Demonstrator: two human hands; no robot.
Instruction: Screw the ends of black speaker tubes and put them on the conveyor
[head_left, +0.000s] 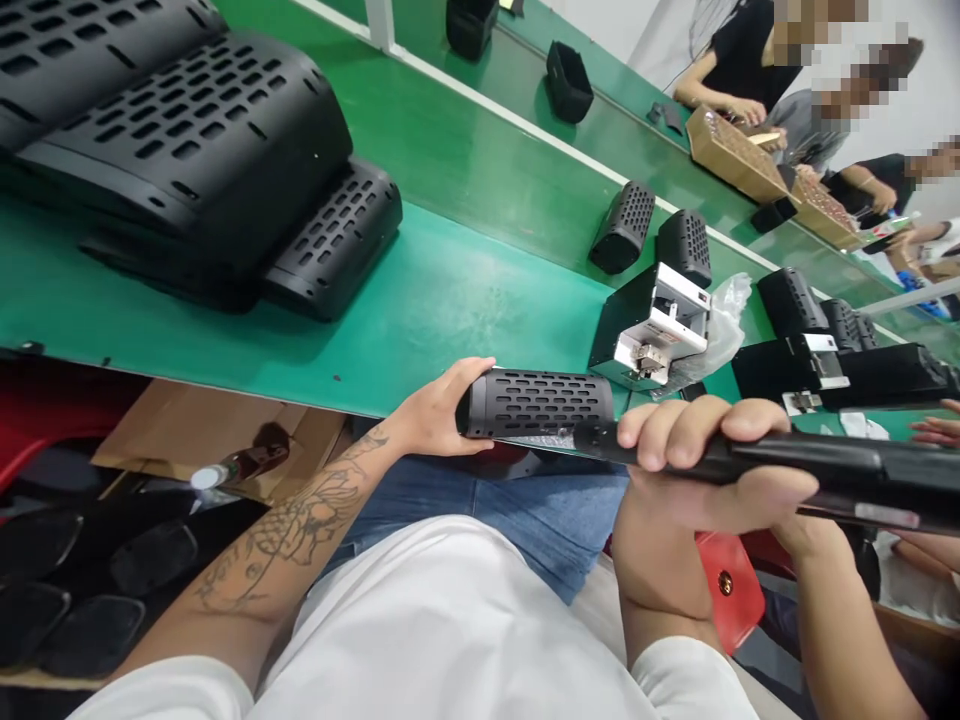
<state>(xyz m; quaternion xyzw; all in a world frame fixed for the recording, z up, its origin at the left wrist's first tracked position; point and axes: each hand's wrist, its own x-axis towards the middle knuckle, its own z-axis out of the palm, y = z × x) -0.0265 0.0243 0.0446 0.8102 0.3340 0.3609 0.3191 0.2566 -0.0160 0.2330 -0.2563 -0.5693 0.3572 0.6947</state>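
The one view sits on the person's head and looks forward and down, tilted so that the green bench [450, 290] runs slantwise from lower left to upper right. It is close in: the left hand [435, 410] on a grille [536, 402] and the right hand [697, 460] on a tool [847, 470] fill the lower middle, above the lap [525, 510]. Other people [739, 50] sit far off, upper right.

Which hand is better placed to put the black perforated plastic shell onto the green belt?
Left, probably: the left hand grips the black perforated plastic shell beside the green belt; the right hand is full with a long black tool.
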